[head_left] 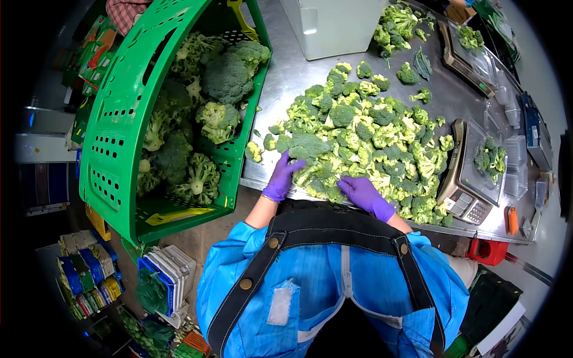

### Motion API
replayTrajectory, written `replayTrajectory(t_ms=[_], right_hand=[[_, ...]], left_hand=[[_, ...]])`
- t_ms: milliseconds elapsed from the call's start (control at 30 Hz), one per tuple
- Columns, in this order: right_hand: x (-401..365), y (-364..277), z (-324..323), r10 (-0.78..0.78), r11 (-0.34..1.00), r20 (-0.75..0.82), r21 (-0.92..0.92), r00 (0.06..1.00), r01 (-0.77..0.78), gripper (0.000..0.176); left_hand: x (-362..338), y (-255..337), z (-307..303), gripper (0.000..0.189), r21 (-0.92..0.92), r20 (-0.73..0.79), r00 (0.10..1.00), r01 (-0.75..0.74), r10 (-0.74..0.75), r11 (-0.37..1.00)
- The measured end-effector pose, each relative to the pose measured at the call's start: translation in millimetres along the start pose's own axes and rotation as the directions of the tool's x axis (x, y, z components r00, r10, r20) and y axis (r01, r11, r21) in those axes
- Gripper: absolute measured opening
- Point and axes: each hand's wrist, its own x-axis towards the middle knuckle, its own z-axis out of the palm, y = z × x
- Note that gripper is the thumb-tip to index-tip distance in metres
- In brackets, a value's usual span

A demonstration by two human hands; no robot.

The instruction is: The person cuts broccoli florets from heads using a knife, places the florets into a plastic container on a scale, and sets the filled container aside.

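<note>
A large head of broccoli [309, 145] lies at the near left edge of a heap of cut broccoli florets [382, 140]. My left hand [283, 178], in a purple glove, grips this head from its near left side, the thumb lying towards the heap. My right hand [365, 194], gloved alike, is at the near edge of the florets. Its fingers are closed together by the broccoli; whatever they may hold is hidden. A metal table [276, 77] bears the heap.
On my left a tilted green crate [113, 149] holds several whole broccoli heads [230, 71]. A pale bin [334, 27] stands at the back. Two scales [468, 203] with broccoli on them, clear plastic trays [516, 164] and an orange-handled tool [512, 221] are at the right.
</note>
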Motion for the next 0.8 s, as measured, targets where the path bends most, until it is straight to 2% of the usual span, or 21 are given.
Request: replayTrajectory(t_ms=[33, 100, 133, 167, 233, 267, 300, 367, 400, 500, 567, 700, 800], right_hand=[[1.9, -1.1, 1.1, -0.007, 0.999, -0.003, -0.044, 1.0, 0.007, 0.039], [4.2, -4.5, 4.7, -0.019, 0.996, 0.004, -0.091, 1.0, 0.019, 0.041], [5.3, -6.4, 6.1, -0.023, 0.997, -0.041, -0.078, 0.999, 0.02, 0.04], [7.1, -7.7, 6.0, -0.027, 0.998, -0.091, -0.065, 0.995, 0.021, 0.039], [10.4, -2.5, 8.5, -0.019, 0.998, -0.099, -0.054, 0.995, 0.014, 0.039], [11.3, -0.3, 9.2, -0.01, 0.999, -0.105, -0.042, 0.994, 0.006, 0.038], [11.2, -1.5, 9.3, -0.009, 0.999, -0.103, -0.043, 0.995, 0.005, 0.038], [13.3, -7.0, 10.7, 0.015, 0.998, -0.054, 0.066, 0.998, -0.012, 0.038], [14.0, -8.4, 11.5, 0.013, 0.998, -0.05, 0.068, 0.999, -0.01, 0.038], [16.5, -10.8, 10.6, -0.005, 1.0, -0.041, -0.003, 0.999, 0.005, 0.038], [16.6, -11.1, 7.8, -0.059, 0.99, -0.041, -0.132, 0.997, 0.054, 0.038], [19.7, -20.1, -2.4, -0.054, 0.982, 0.033, -0.181, 0.998, 0.059, 0.04], [22.8, -28.5, -3.8, 0.018, 0.991, 0.114, -0.137, 0.993, -0.002, 0.043]], left_hand=[[6.6, -2.5, -3.7, 0.069, -0.001, -0.003, 1.0, -0.001, 0.001, 1.0], [15.1, -5.5, -9.6, 0.075, 0.172, -0.246, 0.967, 0.107, -0.063, 0.979], [15.5, -1.2, -8.2, 0.078, 0.251, -0.268, 0.962, 0.13, -0.06, 0.959], [12.6, 3.2, -6.0, 0.078, 0.251, -0.27, 0.961, 0.127, -0.056, 0.96], [3.1, 13.1, 3.8, 0.058, 0.168, -0.322, 0.94, 0.171, -0.11, 0.971], [2.0, 14.2, 1.6, 0.044, 0.15, -0.318, 0.94, 0.181, -0.126, 0.972], [-0.1, 14.1, -1.5, 0.044, 0.147, -0.319, 0.939, 0.182, -0.128, 0.972], [-4.1, 13.3, -8.6, 0.033, 0.019, -0.181, 0.975, 0.132, -0.127, 0.991], [-5.3, 12.2, -9.6, 0.027, -0.025, -0.18, 0.977, 0.115, -0.118, 0.993], [-10.2, 9.8, -6.7, 0.025, 0.004, -0.186, 0.981, 0.049, -0.047, 0.999], [-10.6, 8.4, -7.3, 0.025, 0.019, -0.194, 0.979, 0.059, -0.054, 0.998], [-8.5, 2.0, -12.4, 0.026, 0.02, -0.196, 0.98, 0.045, -0.04, 0.999], [-5.4, -5.6, -19.4, 0.025, 0.023, -0.223, 0.975, 0.035, -0.029, 0.999]])
